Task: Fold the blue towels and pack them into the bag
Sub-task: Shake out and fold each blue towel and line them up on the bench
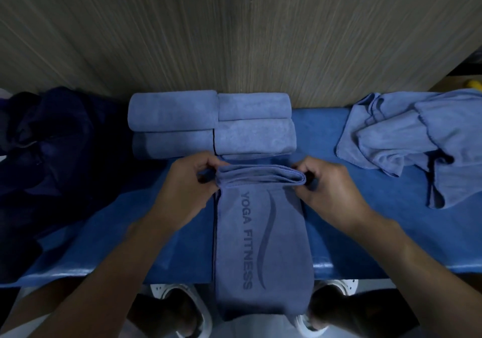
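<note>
Left hand (pixel 187 181) and right hand (pixel 331 189) pinch the folded far edge of a long blue microfibre towel (pixel 260 246); its near end overhangs the smooth blue table (pixel 365 220) edge. Just beyond it sit four soft folded towels (pixel 214 123), with crumpled loose towels (pixel 417 139) to the right and a limp dark fabric bag (pixel 52 155) to the left.

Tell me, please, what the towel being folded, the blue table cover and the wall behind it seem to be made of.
The towel looks like matte microfibre: short nap, stitched edge. The table cover seems smooth plastic or vinyl: sheen along its front edge. The wall looks like wood-grain laminate, finely streaked; possibly real wood.
</note>
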### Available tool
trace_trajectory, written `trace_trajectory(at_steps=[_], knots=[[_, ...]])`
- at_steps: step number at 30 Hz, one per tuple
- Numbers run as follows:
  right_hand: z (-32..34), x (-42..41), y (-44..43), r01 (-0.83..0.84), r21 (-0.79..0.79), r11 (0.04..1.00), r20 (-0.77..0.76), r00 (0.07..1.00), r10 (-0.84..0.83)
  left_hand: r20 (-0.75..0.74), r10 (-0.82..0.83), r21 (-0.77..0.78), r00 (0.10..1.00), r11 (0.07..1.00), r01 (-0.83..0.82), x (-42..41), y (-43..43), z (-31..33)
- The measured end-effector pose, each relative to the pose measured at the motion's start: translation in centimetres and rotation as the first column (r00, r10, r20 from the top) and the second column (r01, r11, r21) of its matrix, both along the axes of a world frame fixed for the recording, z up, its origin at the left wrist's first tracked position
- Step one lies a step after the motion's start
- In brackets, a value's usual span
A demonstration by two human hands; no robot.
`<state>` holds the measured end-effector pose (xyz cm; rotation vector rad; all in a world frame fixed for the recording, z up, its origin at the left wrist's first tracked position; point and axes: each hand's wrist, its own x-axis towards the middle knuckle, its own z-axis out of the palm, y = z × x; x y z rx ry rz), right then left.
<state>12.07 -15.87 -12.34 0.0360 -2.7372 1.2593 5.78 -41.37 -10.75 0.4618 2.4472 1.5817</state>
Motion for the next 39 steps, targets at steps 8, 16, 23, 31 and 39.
trace_trajectory(at_steps=[8, 16, 23, 31, 39], knots=[[-0.7, 1.5, 0.8, -0.155, 0.267, 0.951, -0.142, 0.97, 0.197, -0.167, -0.099, -0.147, 0.981, 0.986, 0.075, 1.4, -2.2, -2.0], [-1.0, 2.8, 1.1, -0.182, 0.449, 0.875, -0.176, 0.942, 0.287, -0.396, -0.298, -0.362, 0.869, 0.92, 0.151, 1.9, -2.6, -2.5], [-1.0, 3.2, 1.4, -0.239, 0.501, 0.832, -0.127, 0.93, 0.344, -0.408, -0.394, -0.498, 0.824, 0.852, 0.161, 1.8, -3.2, -2.4], [-0.7, 3.3, 0.3, -0.111, 0.187, 0.976, -0.098, 0.987, 0.131, -0.288, -0.236, -0.33, 0.928, 0.934, 0.135, 2.5, -2.0, -2.1], [-0.6, 2.4, 0.5, -0.042, 0.191, 0.981, 0.04, 0.999, 0.035, -0.106, -0.222, -0.443, 0.969, 0.883, 0.154, 1.7, -2.4, -1.7]])
